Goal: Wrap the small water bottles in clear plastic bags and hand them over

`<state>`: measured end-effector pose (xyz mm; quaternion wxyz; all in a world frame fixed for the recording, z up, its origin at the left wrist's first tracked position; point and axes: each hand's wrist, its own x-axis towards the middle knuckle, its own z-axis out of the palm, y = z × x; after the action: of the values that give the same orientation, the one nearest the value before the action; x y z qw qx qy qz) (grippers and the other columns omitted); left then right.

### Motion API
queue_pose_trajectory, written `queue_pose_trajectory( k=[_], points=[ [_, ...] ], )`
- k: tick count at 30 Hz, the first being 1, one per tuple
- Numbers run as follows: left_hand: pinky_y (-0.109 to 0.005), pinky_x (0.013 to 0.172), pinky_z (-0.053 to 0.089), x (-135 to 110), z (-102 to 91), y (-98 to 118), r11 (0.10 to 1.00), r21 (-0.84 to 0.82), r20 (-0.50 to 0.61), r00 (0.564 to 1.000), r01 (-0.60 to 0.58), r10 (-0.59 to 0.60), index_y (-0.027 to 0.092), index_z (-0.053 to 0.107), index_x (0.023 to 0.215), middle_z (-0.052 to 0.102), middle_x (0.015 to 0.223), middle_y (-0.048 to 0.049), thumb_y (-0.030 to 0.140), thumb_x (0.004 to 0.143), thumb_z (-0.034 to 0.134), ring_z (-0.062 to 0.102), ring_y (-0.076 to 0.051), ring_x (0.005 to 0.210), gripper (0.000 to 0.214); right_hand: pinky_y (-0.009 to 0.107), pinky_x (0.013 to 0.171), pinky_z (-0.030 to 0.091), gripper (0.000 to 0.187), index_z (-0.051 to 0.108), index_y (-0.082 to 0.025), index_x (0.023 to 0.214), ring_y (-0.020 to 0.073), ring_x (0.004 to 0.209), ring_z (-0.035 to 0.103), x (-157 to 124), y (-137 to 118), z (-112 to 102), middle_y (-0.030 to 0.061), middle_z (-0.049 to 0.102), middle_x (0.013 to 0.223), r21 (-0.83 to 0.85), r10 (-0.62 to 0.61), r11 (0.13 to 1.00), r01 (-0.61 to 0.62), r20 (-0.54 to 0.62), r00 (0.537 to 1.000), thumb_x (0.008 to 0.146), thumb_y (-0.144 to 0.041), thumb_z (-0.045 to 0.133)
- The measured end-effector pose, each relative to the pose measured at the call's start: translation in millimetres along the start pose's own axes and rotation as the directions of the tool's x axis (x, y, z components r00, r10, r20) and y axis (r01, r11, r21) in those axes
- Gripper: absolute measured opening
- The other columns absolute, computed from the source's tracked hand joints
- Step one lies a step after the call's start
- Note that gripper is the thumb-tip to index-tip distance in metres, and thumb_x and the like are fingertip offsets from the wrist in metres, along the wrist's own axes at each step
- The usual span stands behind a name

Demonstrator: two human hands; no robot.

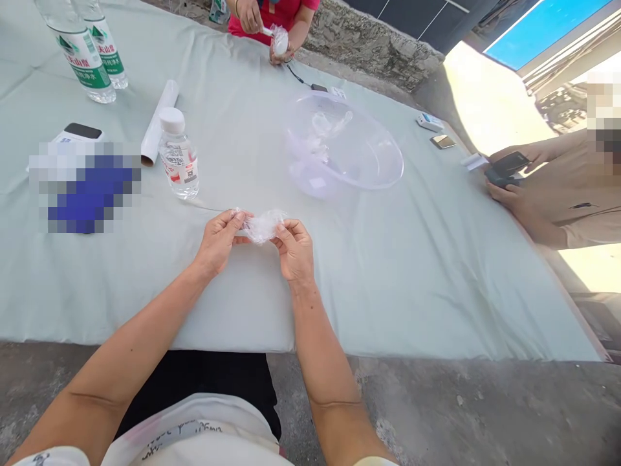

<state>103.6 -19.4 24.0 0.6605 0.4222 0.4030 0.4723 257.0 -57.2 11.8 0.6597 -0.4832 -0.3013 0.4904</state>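
Left fingers (235, 221), right fingers (286, 234) pinched on clear film (264, 226); small bottle (179, 158) beyond left, basin (369, 152) beyond right

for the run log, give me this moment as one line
left hand: pinching plastic; right hand: pinching plastic; basin: beyond hands; small bottle: upright

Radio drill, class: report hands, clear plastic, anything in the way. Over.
Left hand and right hand pinching crumpled clear plastic. Plastic bunched between them. White-capped bottle beyond left hand, not blocking.

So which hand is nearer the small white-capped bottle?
Left. The left hand is just nearside and right of the bottle; the right hand is farther right, across the crumpled clear film.
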Motion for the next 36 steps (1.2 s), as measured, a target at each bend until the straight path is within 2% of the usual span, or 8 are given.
queue_pose_trajectory(
  k=[12,16,18,20,24,27,30,36],
  points=[
    [-0.026,0.065,0.055,2,-8.6,9,0.999,-0.041,-0.076,0.997,-0.012,0.009,0.021,0.072,0.088,0.069,0.101,-0.0049,0.053,0.081,0.073,0.067,-0.015,0.084,0.033,0.022,0.053,0.045,0.035,0.053,-0.026,0.078,0.0125,0.077,0.065,12,-2,-15,-0.0033,0.065,0.085,0.205,0.059,0.979,-0.013,-0.22,0.974,0.065,-0.037,0.083],
    [-0.03,0.074,0.055,-2,-13.1,15,0.997,0.038,0.17,0.983,-0.071,0.063,0.02,0.074,0.077,0.072,0.093,-0.0069,0.052,0.081,0.072,0.066,-0.02,0.092,0.032,0.028,0.067,0.054,0.03,0.051,-0.027,0.078,0.0137,0.08,0.068,19,0,-21,-0.0044,0.068,0.083,0.265,0.017,0.964,0.037,-0.2,0.98,0.07,-0.035,0.078],
    [-0.033,0.077,0.054,-3,-16.1,17,0.986,0.143,0.396,0.918,-0.083,0.02,0.019,0.076,0.077,0.073,0.085,-0.0094,0.058,0.084,0.066,0.067,-0.022,0.087,0.041,0.03,0.069,0.054,0.025,0.051,-0.026,0.076,0.0138,0.075,0.066,22,0,-24,-0.004,0.068,0.079,0.286,0.008,0.957,0.046,-0.183,0.983,0.072,-0.036,0.074],
    [-0.034,0.075,0.054,-3,-17.6,18,0.975,0.204,0.462,0.887,-0.087,-0.017,0.018,0.076,0.083,0.072,0.078,-0.0095,0.066,0.086,0.058,0.067,-0.022,0.08,0.051,0.031,0.069,0.054,0.022,0.052,-0.025,0.074,0.0145,0.072,0.064,22,-1,-24,-0.003,0.067,0.076,0.294,0.022,0.955,0.029,-0.168,0.986,0.074,-0.036,0.071],
    [-0.03,0.071,0.054,-2,-13.4,15,0.974,0.224,0.278,0.96,-0.023,-0.041,0.021,0.069,0.1,0.07,0.088,-0.0058,0.061,0.081,0.068,0.067,-0.022,0.088,0.044,0.028,0.068,0.054,0.026,0.053,-0.026,0.074,0.0133,0.073,0.064,14,0,-11,-0.003,0.07,0.084,0.324,0.046,0.946,-0.022,-0.066,0.997,0.07,-0.034,0.078],
    [-0.028,0.069,0.053,-3,-8.6,14,0.968,0.25,0.306,0.949,0.0,-0.079,0.021,0.065,0.102,0.069,0.096,-0.0045,0.048,0.074,0.08,0.065,-0.02,0.089,0.042,0.026,0.071,0.055,0.031,0.055,-0.026,0.076,0.0133,0.08,0.067,4,1,1,-0.0027,0.073,0.091,0.294,0.071,0.952,-0.088,0.068,0.995,0.067,-0.035,0.084],
    [-0.025,0.066,0.05,-3,-7.9,13,0.972,0.232,0.263,0.965,-0.047,-0.016,0.02,0.063,0.087,0.064,0.083,-0.001,0.044,0.076,0.079,0.059,-0.014,0.076,0.031,0.026,0.073,0.056,0.035,0.058,-0.025,0.079,0.0147,0.087,0.068,2,0,5,-0.0012,0.074,0.094,0.239,0.099,0.963,-0.124,0.114,0.989,0.065,-0.04,0.087],
    [-0.022,0.06,0.046,3,-9.9,12,0.972,0.233,-0.008,0.999,-0.043,0.046,0.021,0.061,0.079,0.06,0.077,0.0012,0.038,0.076,0.076,0.057,-0.012,0.072,0.023,0.032,0.073,0.059,0.08,0.057,-0.03,0.124,0.0219,0.101,0.071,4,-5,-2,0.0051,0.072,0.115,0.235,0.09,0.966,-0.104,0.069,0.993,0.065,-0.082,0.069]
  ],
)
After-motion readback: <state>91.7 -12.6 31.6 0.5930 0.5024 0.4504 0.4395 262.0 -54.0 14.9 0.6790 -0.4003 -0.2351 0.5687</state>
